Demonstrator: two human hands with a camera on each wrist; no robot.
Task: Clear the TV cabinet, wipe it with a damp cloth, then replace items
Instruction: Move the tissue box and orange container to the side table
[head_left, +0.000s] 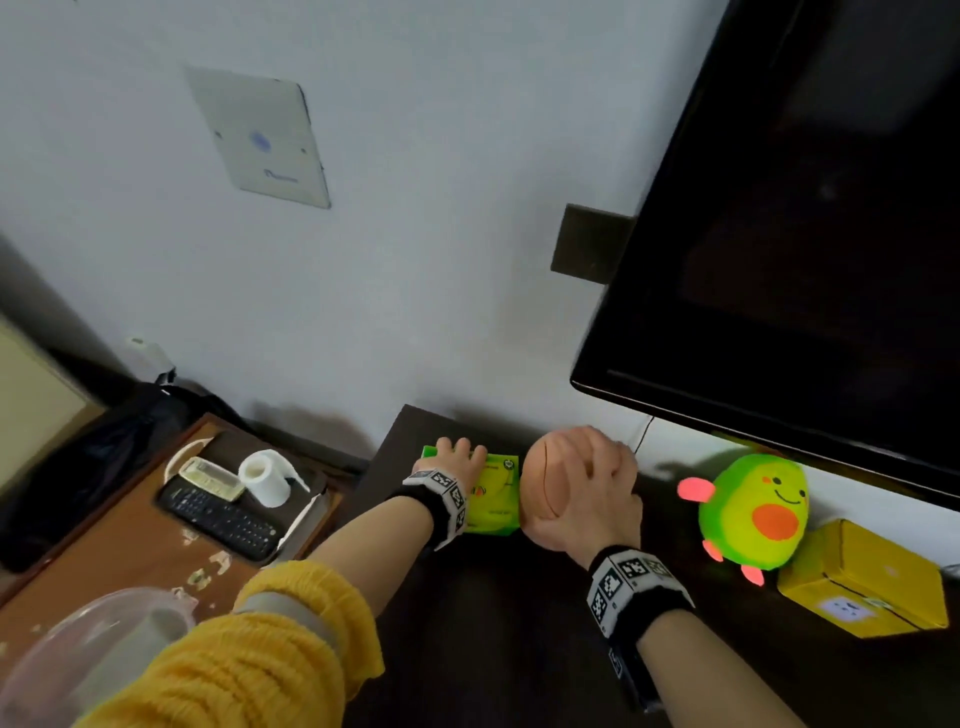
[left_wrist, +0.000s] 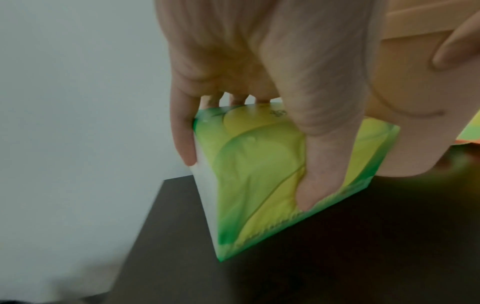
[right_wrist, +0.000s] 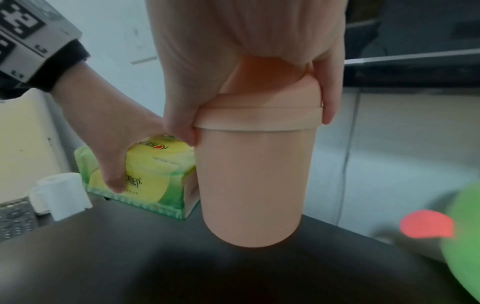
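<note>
On the dark TV cabinet (head_left: 498, 597) near its back left corner sits a green-and-yellow tissue pack (head_left: 496, 499). My left hand (head_left: 457, 462) grips it from above, thumb on the near face and fingers over the far edge (left_wrist: 259, 168). Just to its right stands a peach lidded canister (right_wrist: 254, 181). My right hand (head_left: 587, 488) holds it by the lid from above, fingers curled round the rim (right_wrist: 257, 115). The canister's base touches or hovers just over the cabinet top; I cannot tell which.
A green avocado plush toy (head_left: 753, 512) and a yellow box (head_left: 862, 582) sit to the right under the black TV (head_left: 779, 208). The brown side table (head_left: 130, 535) at left holds a remote, a toilet roll (head_left: 262, 478) and a clear bowl (head_left: 88, 654).
</note>
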